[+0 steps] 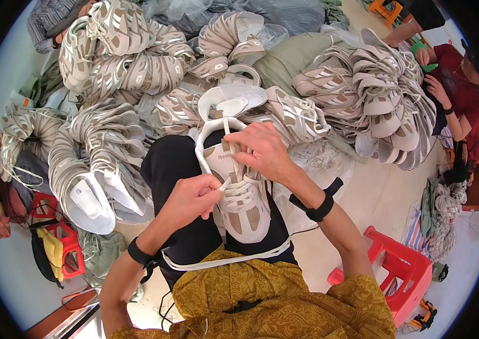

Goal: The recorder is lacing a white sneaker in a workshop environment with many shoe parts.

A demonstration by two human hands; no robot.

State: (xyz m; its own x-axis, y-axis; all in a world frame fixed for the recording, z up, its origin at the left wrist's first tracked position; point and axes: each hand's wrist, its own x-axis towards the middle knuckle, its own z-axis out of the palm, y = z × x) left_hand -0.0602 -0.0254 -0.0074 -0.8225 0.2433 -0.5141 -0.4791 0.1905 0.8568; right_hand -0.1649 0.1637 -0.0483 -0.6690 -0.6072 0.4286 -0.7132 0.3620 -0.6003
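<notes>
The person's lap holds a beige shoe (246, 223), toe toward the body, its heel edge near the piled shoes (135, 70). Pale floor (389, 195) lies open between the right knee and a red stool (400, 265); on the left, a stack of shoes (84, 164) crowds close to the other knee. The left hand (191, 196) has thumb and forefinger pinched together on a white lace (226, 185); the right hand (262, 150) bends its fingers, slightly parted, over the tongue (220, 161), and whether they grip cannot be told. Beyond, dark plastic bags (290, 16) hide their contents. The shoe's inside is partly covered, and co-workers (460, 85) at both sides are cut off by the rim.
</notes>
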